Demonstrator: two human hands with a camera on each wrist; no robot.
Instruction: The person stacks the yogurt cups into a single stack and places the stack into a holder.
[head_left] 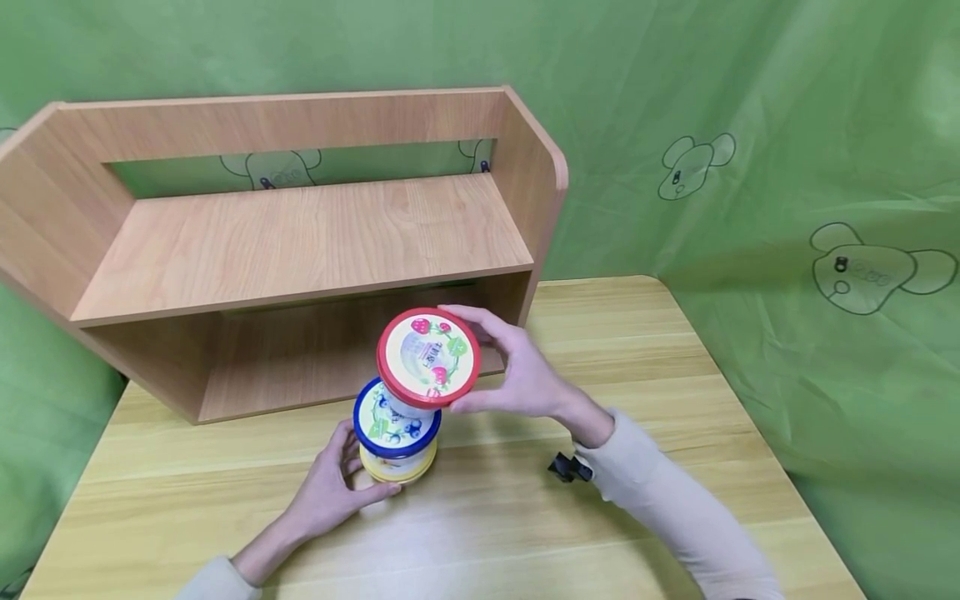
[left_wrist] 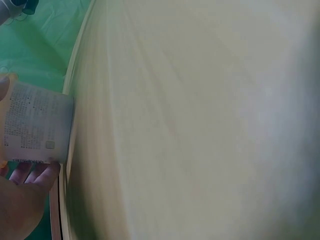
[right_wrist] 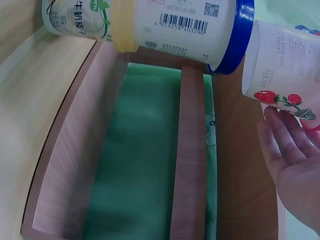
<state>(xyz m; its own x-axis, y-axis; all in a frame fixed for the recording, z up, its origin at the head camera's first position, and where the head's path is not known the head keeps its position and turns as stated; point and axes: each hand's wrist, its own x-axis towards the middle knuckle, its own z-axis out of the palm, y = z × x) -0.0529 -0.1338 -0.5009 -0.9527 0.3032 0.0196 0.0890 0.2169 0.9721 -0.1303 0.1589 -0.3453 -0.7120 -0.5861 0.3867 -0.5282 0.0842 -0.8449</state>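
A tub with a yellow lid (head_left: 399,477) stands on the table, and my left hand (head_left: 326,492) grips it from the left, thumb in front and fingers behind. On top of it is a tub with a blue lid (head_left: 397,419) and blueberry print. My right hand (head_left: 517,371) holds a red-lidded tub (head_left: 429,357) with strawberry print from the right side. In the right wrist view the base of the red-lidded tub (right_wrist: 285,70) is close over the blue lid, slightly tilted. The left wrist view shows a tub's printed side (left_wrist: 40,120) with fingertips against it.
Right behind the tubs is a two-level wooden shelf (head_left: 315,233) with raised sides and a back rail. Light wood tabletop (head_left: 637,358) extends to the right. A green curtain (head_left: 750,100) with bear drawings hangs around. A small black device (head_left: 570,468) is at the right cuff.
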